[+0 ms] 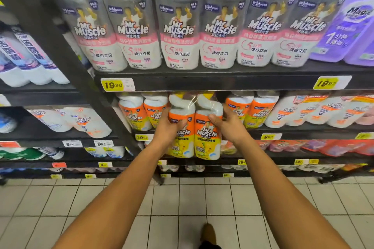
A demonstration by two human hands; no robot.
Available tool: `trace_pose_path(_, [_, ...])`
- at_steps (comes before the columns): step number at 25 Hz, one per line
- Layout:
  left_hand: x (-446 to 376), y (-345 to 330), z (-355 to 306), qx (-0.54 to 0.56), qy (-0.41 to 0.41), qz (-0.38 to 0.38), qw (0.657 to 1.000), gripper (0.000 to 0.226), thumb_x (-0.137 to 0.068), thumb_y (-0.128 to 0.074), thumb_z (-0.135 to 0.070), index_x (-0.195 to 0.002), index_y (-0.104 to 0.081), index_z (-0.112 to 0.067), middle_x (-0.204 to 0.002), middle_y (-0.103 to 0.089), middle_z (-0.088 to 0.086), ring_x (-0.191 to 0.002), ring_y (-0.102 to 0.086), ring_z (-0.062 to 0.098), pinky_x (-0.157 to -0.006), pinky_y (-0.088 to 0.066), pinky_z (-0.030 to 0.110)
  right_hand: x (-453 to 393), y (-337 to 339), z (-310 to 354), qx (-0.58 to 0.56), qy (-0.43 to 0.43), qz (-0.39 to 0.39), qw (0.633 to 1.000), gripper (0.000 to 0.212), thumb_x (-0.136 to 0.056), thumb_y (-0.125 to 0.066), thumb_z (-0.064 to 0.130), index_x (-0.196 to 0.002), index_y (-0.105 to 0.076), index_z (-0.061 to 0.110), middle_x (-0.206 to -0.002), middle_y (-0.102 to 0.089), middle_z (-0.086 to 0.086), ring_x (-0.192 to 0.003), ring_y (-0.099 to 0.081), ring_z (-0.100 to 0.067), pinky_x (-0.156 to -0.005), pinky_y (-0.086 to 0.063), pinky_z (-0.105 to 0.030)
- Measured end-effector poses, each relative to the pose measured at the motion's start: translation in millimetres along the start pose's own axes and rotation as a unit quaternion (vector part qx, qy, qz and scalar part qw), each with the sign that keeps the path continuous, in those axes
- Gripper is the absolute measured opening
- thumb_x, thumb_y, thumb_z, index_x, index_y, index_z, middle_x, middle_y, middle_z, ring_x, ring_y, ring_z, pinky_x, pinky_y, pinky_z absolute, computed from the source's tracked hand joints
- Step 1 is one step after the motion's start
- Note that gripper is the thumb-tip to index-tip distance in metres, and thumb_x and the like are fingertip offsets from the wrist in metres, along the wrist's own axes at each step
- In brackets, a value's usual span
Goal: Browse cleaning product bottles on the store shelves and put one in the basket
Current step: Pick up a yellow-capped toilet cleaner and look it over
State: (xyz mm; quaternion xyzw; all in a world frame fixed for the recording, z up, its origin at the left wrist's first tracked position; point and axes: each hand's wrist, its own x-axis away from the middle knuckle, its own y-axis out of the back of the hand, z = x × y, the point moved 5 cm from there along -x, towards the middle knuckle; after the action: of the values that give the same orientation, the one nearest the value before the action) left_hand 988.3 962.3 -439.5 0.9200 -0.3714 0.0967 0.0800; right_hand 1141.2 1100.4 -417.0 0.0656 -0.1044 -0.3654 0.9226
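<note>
A shrink-wrapped twin pack of orange-and-yellow Mr Muscle bottles (204, 139) is held upright in front of the middle shelf. My left hand (167, 125) grips its left bottle, thumb across the orange label. My right hand (226, 122) grips the right bottle from the other side. More orange twin packs (141, 113) stand on the shelf behind, left and right of the held pack. No basket is in view.
The upper shelf (222, 82) carries a row of white-and-pink Mr Muscle twin packs (180, 32) and purple bottles (348, 30) at the right. Yellow price tags (113, 85) line the shelf edges. Lower shelves hold more bottles and pouches. White tiled floor (182, 204) lies below, with my shoe (208, 232).
</note>
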Motion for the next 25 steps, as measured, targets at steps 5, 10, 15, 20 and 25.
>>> trace_pose_path(5, [-22.5, -3.9, -9.1, -0.068, -0.044, -0.027, 0.996, 0.051, -0.085, -0.072, -0.003, -0.118, -0.047, -0.032, -0.114, -0.066, -0.004, -0.109, -0.063, 0.016, -0.094, -0.053, 0.037, -28.6, 9.0, -0.6, 0.060, 0.017, -0.003, 0.998, 0.034, -0.095, -0.066, 0.021, -0.127, -0.054, 0.018, -0.120, -0.067, -0.001, -0.108, -0.066, -0.019, -0.090, -0.057, -0.040])
trace_pose_path(10, [-30.6, -7.2, -15.7, -0.111, -0.069, -0.063, 0.989, 0.046, -0.079, -0.079, -0.005, -0.111, -0.053, -0.025, -0.105, -0.068, -0.005, -0.104, -0.065, 0.016, -0.090, -0.053, 0.033, -41.0, 16.0, -3.9, 0.106, 0.027, -0.047, 0.993, 0.035, -0.093, -0.069, 0.022, -0.124, -0.054, 0.016, -0.121, -0.068, -0.001, -0.112, -0.064, -0.022, -0.093, -0.054, -0.043])
trace_pose_path(15, [-26.8, -17.6, -13.4, -0.136, -0.092, -0.117, 0.980, 0.043, -0.078, -0.078, 0.000, -0.113, -0.061, -0.018, -0.098, -0.066, -0.008, -0.096, -0.061, 0.010, -0.081, -0.050, 0.025, -42.5, 14.5, -10.9, 0.098, 0.035, -0.086, 0.991, 0.042, -0.089, -0.073, 0.011, -0.127, -0.054, 0.013, -0.121, -0.068, -0.005, -0.112, -0.064, -0.023, -0.096, -0.054, -0.045])
trace_pose_path(20, [-28.6, -23.8, -15.1, -0.115, -0.069, -0.136, 0.982, 0.045, -0.082, -0.073, 0.001, -0.122, -0.060, -0.014, -0.103, -0.066, -0.003, -0.100, -0.062, 0.016, -0.086, -0.053, 0.029, -49.0, 11.7, -17.1, 0.071, 0.028, -0.113, 0.991, 0.041, -0.090, -0.070, 0.008, -0.128, -0.055, 0.011, -0.113, -0.065, 0.001, -0.110, -0.065, -0.023, -0.087, -0.052, -0.030])
trace_pose_path(25, [-32.6, -24.6, -22.0, -0.116, -0.016, -0.145, 0.982, 0.042, -0.078, -0.077, -0.001, -0.117, -0.063, -0.011, -0.110, -0.069, 0.009, -0.106, -0.063, 0.028, -0.094, -0.053, 0.044, -53.0, 13.7, -13.7, 0.101, 0.011, -0.103, 0.990, 0.046, -0.091, -0.071, 0.012, -0.133, -0.051, 0.009, -0.120, -0.067, -0.004, -0.107, -0.062, -0.017, -0.088, -0.050, -0.029])
